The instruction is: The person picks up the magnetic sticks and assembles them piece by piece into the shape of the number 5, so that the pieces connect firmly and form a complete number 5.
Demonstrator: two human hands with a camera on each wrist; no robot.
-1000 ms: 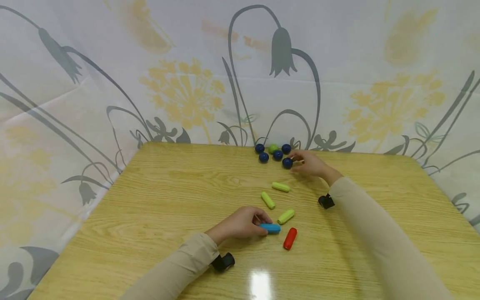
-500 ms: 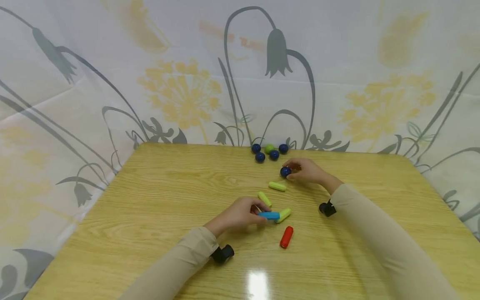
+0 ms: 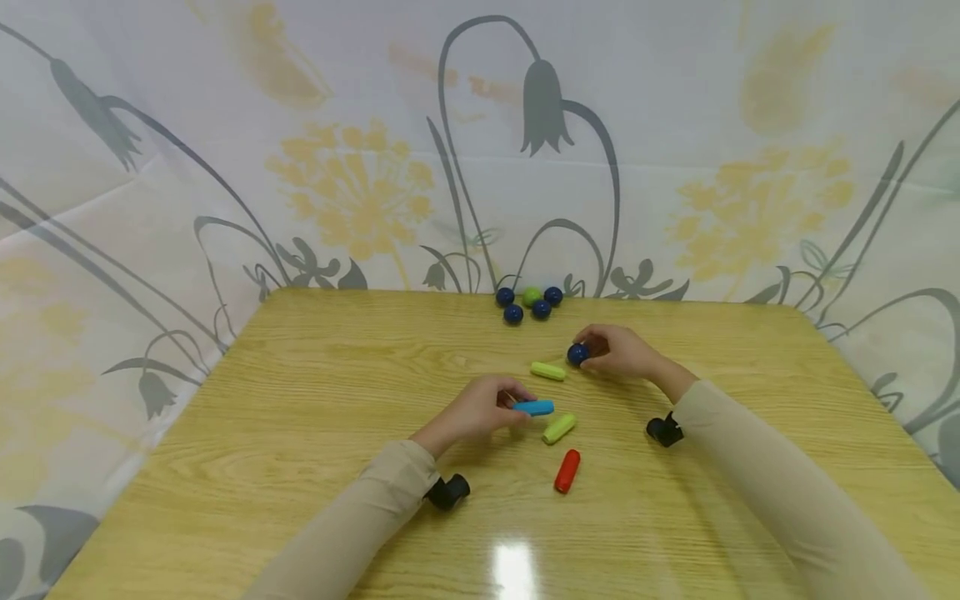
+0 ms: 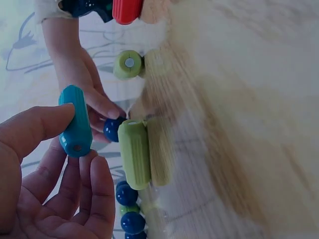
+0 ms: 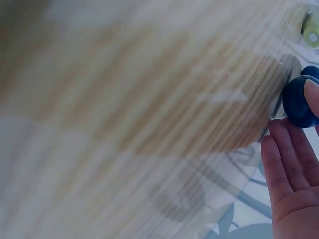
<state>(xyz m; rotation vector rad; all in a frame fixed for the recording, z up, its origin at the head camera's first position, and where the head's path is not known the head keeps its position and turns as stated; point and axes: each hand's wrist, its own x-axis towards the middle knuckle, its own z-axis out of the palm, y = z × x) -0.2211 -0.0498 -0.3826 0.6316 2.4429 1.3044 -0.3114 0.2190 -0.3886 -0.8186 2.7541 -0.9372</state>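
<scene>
My left hand (image 3: 480, 408) pinches a light-blue ribbed rod (image 3: 534, 407) between thumb and fingers; the left wrist view shows the rod (image 4: 76, 121) with a small round spot on its end. Farther back, my right hand (image 3: 618, 352) grips a glossy dark-blue ball (image 3: 578, 355), with the thumb over it in the right wrist view. A yellow-green rod (image 3: 548, 371) lies just left of that ball. Another yellow-green rod (image 3: 558, 428) and a red rod (image 3: 567, 471) lie to the near side of the blue rod. A third yellow-green rod is hidden behind my left hand.
At the table's back edge sit several dark-blue balls (image 3: 513, 314) around a light-green ball (image 3: 531, 297). The wooden table (image 3: 337, 375) ends against a flower-patterned cloth (image 3: 360, 192). A black camera sits at each wrist.
My left hand has lifted the light-blue rod and moved it away from me, over the yellow-green rods. My right hand has drawn the dark-blue ball back from the group, toward me.
</scene>
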